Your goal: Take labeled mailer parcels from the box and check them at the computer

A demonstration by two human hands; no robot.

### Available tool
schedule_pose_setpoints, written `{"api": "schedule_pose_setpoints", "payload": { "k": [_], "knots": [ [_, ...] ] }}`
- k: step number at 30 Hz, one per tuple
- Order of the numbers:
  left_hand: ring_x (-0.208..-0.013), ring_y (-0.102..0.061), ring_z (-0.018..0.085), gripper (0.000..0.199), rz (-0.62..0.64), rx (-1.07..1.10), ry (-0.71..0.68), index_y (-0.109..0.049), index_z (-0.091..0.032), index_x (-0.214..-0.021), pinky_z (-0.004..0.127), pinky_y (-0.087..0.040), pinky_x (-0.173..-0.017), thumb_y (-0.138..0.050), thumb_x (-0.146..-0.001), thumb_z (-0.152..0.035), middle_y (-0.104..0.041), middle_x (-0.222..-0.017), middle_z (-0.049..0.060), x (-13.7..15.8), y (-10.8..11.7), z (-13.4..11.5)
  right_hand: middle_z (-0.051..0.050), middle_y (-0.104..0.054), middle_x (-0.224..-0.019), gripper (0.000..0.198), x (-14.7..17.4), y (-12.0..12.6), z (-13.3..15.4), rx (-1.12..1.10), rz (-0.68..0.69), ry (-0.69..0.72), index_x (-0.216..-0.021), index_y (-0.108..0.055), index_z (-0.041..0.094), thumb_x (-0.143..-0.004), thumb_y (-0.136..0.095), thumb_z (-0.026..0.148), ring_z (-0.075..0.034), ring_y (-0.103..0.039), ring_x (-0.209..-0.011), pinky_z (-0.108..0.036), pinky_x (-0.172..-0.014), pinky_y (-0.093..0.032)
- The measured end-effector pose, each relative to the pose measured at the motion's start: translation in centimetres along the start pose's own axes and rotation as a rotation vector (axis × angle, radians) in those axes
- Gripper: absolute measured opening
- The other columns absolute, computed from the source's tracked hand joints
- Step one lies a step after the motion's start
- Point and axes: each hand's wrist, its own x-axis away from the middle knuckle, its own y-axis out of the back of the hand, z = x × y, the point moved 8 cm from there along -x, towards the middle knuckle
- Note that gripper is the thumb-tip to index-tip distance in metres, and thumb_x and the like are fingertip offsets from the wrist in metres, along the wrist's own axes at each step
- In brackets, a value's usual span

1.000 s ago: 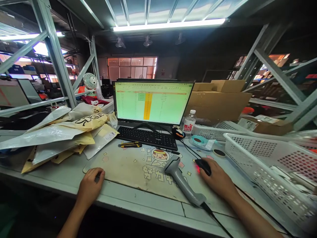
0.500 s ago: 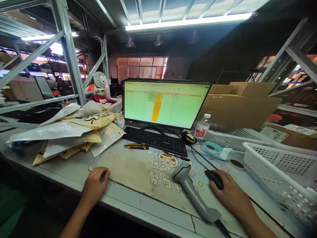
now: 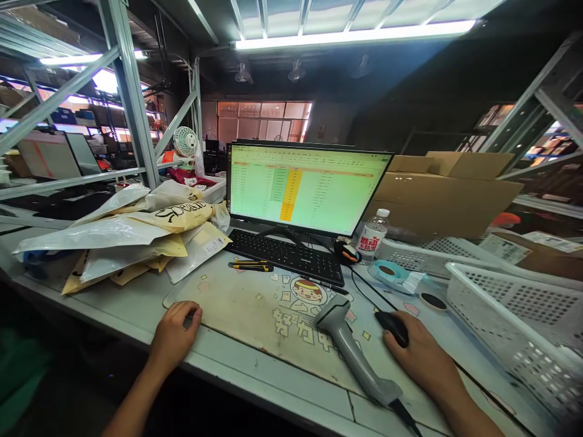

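Note:
Under my right hand (image 3: 428, 358) is a black computer mouse (image 3: 394, 328), gripped with the fingers around it. Loosely curled, my left hand (image 3: 177, 331) rests at the front edge of the desk mat (image 3: 228, 309), and nothing shows in it. Between the hands, nearer the right one, a grey barcode scanner (image 3: 353, 352) lies on the mat. Behind it stand a black keyboard (image 3: 286, 255) and a monitor (image 3: 305, 188) showing a spreadsheet with an orange column and a green highlighted block.
Mailing bags (image 3: 122, 233) are piled on the left. A yellow-black utility knife (image 3: 250, 266) lies before the keyboard. To the right are a water bottle (image 3: 372, 237), blue tape (image 3: 389, 273), a tape roll (image 3: 433, 301), a white basket (image 3: 510, 315) and a cardboard box (image 3: 446, 200).
The green highlighted block on the spreadsheet now reaches further down. Both hands keep their places, the right one still on the mouse; the view has shifted slightly.

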Motion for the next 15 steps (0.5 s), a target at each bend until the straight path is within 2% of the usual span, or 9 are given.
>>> {"api": "schedule_pose_setpoints", "payload": {
  "k": [3, 10, 15],
  "knots": [
    [-0.095, -0.067, 0.026, 0.033, 0.004, -0.006, 0.000, -0.069, -0.024, -0.091, 0.038, -0.051, -0.087, -0.050, -0.101, -0.049, -0.073, -0.096, 0.005, -0.04, -0.01, -0.08, -0.018, -0.061, -0.134, 0.066, 0.09, 0.01, 0.14, -0.003, -0.023, 0.033, -0.125, -0.061, 0.015, -0.084, -0.039, 0.062, -0.037, -0.059, -0.123, -0.053, -0.108, -0.049],
    [-0.098, -0.067, 0.026, 0.033, 0.006, -0.005, 0.006, -0.069, -0.024, -0.092, 0.039, -0.050, -0.089, -0.050, -0.101, -0.050, -0.073, -0.097, 0.005, 0.01, -0.04, 0.05, -0.017, -0.062, -0.132, 0.065, 0.22, 0.01, 0.09, 0.015, -0.022, 0.033, -0.126, -0.063, 0.014, -0.086, -0.040, 0.059, -0.036, -0.060, -0.121, -0.051, -0.106, -0.051],
    [-0.098, -0.066, 0.025, 0.032, 0.015, -0.002, 0.014, -0.069, -0.024, -0.092, 0.038, -0.049, -0.089, -0.051, -0.101, -0.050, -0.073, -0.098, 0.003, 0.05, -0.08, 0.11, -0.013, -0.057, -0.144, 0.068, 0.39, -0.44, -0.45, 0.063, -0.017, 0.000, -0.136, -0.061, 0.016, -0.089, -0.039, 0.060, -0.036, -0.060, -0.123, -0.052, -0.098, -0.055]
  ]
}}
